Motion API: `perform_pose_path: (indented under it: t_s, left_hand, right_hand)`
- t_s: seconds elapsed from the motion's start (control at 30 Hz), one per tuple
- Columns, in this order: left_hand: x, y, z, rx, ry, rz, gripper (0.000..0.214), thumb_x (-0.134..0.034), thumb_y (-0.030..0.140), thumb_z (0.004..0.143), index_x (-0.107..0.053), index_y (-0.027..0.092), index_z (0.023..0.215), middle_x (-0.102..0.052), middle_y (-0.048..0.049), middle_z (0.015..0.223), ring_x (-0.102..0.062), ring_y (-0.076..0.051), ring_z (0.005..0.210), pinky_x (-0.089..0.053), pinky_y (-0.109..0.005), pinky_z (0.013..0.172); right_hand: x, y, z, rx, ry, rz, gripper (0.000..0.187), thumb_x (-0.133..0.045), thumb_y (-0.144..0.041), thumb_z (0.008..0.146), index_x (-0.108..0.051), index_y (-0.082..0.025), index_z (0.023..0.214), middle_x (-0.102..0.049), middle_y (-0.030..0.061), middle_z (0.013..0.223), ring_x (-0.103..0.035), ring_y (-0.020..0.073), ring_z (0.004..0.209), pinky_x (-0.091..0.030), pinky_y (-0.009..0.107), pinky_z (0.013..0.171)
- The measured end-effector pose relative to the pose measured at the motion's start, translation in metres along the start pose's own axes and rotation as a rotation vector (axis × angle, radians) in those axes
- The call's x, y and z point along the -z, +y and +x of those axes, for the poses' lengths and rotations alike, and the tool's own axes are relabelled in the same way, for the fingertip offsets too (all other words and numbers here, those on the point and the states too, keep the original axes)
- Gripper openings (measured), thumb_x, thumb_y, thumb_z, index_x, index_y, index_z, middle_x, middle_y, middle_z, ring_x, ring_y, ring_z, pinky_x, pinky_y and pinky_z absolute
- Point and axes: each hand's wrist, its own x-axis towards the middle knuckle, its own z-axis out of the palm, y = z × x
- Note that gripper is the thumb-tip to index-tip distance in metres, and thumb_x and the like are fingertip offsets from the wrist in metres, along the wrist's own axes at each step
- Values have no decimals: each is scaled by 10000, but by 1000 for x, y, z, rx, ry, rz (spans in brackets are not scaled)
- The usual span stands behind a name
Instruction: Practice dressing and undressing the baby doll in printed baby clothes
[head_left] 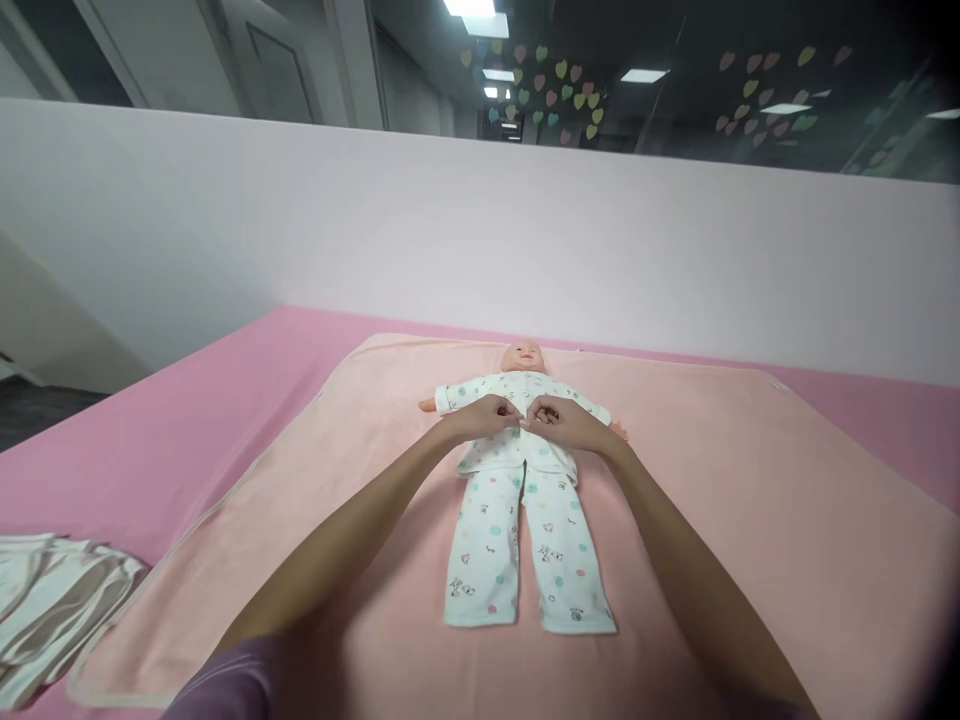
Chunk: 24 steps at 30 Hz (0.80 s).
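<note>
A baby doll [523, 357] lies on its back on a peach blanket [750, 520], head toward the wall. It wears a white patterned top [480, 388] and matching trousers [525, 545]. My left hand [486, 416] and my right hand [559, 421] meet over the doll's chest. Both have fingers curled in a pinch on the front of the top, fingertips almost touching each other. What sits between the fingertips is too small to make out beyond the fabric.
The blanket lies on a pink bed surface [187, 420]. A pile of folded white cloths [52, 600] sits at the near left edge. A white partition wall [480, 240] runs behind the bed, with glass above it.
</note>
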Motion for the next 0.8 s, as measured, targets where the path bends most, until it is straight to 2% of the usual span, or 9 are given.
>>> perform_pose_path:
  t_s: [0.1, 0.3, 0.47, 0.57, 0.7, 0.8]
  left_hand:
    - [-1, -8, 1, 1, -37, -114, 346, -701, 506, 848, -717, 197, 1005, -531, 8, 759, -435, -135, 656, -295, -272, 588]
    - [0, -15, 11, -28, -57, -221, 309, -680, 485, 857, -693, 184, 924, -507, 14, 733, -419, -121, 633, -315, -269, 589]
    - [3, -14, 10, -62, -67, -242, 298, -691, 479, 851, -712, 190, 922, -479, 21, 719, -392, -115, 624, -290, -264, 575]
    - [1, -12, 8, -90, -41, -212, 291, -697, 461, 850, -723, 184, 934, -474, 21, 716, -389, -113, 624, -290, -262, 577]
    - [-1, -9, 4, -162, 50, -99, 254, -662, 419, 867, -742, 186, 928, -572, -5, 790, -460, -132, 677, -341, -263, 612]
    - [4, -5, 4, -159, 52, -54, 255, -650, 410, 864, -739, 192, 962, -661, -26, 887, -553, -157, 750, -394, -264, 653]
  right_hand:
    - [-3, 8, -1, 21, 13, 64, 352, -703, -588, 895, -665, -238, 879, -461, -25, 795, -413, 149, 716, -362, 302, 675]
    - [0, 16, 6, -6, 1, 107, 401, -697, -598, 908, -580, -230, 802, -351, -48, 721, -329, 139, 676, -307, 289, 641]
    - [-1, 13, 7, -16, 10, 107, 433, -714, -655, 865, -662, -230, 806, -467, -28, 735, -379, 143, 679, -328, 290, 620]
    - [-7, 17, 9, -52, 83, 99, 446, -776, -664, 797, -687, -228, 774, -435, -38, 690, -349, 134, 643, -298, 286, 591]
    - [-9, 24, 13, -67, 200, 92, 473, -866, -627, 697, -634, -219, 751, -417, -56, 679, -358, 129, 647, -296, 278, 601]
    - [1, 23, 18, -55, 157, 81, 502, -892, -612, 657, -634, -218, 833, -476, -54, 724, -420, 137, 681, -341, 271, 625]
